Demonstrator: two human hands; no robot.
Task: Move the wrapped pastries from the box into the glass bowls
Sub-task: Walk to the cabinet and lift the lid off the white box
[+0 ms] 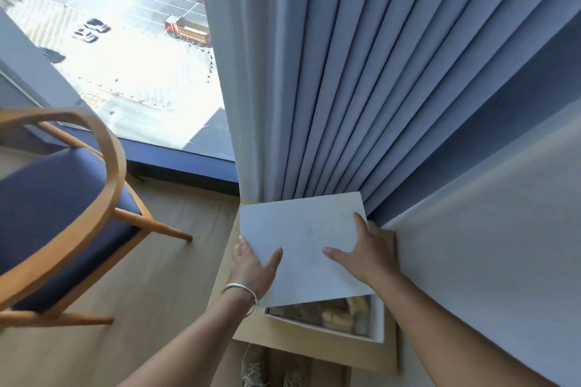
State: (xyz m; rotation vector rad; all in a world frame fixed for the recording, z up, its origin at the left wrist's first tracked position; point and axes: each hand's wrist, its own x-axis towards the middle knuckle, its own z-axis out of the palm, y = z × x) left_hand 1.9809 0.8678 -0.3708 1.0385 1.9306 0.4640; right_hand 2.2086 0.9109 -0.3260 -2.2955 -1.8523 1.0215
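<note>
A white box (375, 320) sits on a small light-wood table (314, 345) against the wall. Its flat white lid (301, 239) is raised and tilted over the box, covering most of it. My left hand (253, 264) grips the lid's left edge, thumb on top. My right hand (366, 253) holds the lid's right side, thumb on top, fingers along the edge. Under the lid's near edge several wrapped pastries (341, 314) show in the box. No glass bowls are in view.
A wooden armchair (59, 214) with a dark blue seat stands to the left on the wood floor. Blue curtains (361, 88) hang right behind the table, next to a large window (119, 41). The grey wall (487, 261) runs along the right. Shoes (270, 367) show below.
</note>
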